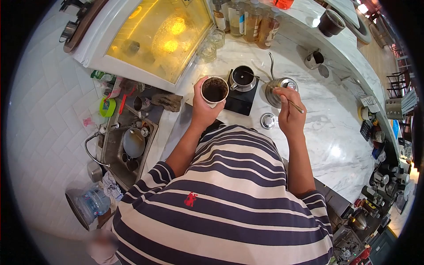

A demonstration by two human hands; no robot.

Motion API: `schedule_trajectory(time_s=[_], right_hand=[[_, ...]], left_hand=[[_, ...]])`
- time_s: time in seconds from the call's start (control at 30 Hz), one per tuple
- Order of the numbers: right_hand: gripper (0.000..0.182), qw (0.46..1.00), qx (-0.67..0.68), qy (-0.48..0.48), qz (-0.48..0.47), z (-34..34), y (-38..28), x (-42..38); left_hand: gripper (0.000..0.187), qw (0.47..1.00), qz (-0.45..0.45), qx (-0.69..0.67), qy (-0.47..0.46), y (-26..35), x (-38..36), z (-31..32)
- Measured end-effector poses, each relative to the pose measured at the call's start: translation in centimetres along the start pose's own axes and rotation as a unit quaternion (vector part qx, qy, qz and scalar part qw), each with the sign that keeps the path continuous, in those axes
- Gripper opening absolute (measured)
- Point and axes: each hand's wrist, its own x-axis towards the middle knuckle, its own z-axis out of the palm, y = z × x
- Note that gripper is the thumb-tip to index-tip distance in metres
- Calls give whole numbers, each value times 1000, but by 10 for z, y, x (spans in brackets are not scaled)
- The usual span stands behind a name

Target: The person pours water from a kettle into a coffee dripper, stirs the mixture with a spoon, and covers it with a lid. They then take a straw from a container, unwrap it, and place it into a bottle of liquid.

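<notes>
My left hand (204, 108) is closed around a white cup (212, 104) with dark, wet-looking coffee grounds inside. To its right, a metal pitcher (234, 86) of dark liquid stands on a black scale (240, 102). In my right hand (290, 109) is a thin metal stirrer (297, 106), held between the fingers; its far end reaches left to the pitcher's mouth. Under that hand stands a gooseneck kettle (272, 93), partly covered by the fingers. A round metal lid (267, 120) lies on the white marble counter (327, 128) near the kettle.
A lit display case (163, 39) borders the counter at upper left, beside glass cups (207, 51) and several bottles (251, 24). The sink (117, 148) holds a pan (134, 142). A metal cup (314, 60) stands farther back; assorted ware lines the right side.
</notes>
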Motion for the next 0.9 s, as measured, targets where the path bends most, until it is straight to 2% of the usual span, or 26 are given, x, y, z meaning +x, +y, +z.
schedule_trajectory(time_s=[0.1,0.3,0.47,0.6,0.8,0.9], right_hand=[[9,1000,-3,10,-13,-7,0,-1],[13,999,-8,-30,-40,-3,-9,6],[13,999,-31,-22,-22,-8,-4,7],[12,999,-21,-22,-33,-10,-11,8],[8,998,-44,-27,-34,-5,-9,13],[7,998,-49,-26,-36,-11,-11,11]], left_hand=[[86,1000,1,0,3,0,0,0],[87,1000,-3,-6,23,-17,-4,9],[86,999,2,-32,17,-12,-2,16],[86,998,-23,0,59,-16,3,12],[86,988,-43,-8,147,-87,26,33],[86,987,-71,53,133,-99,39,42]])
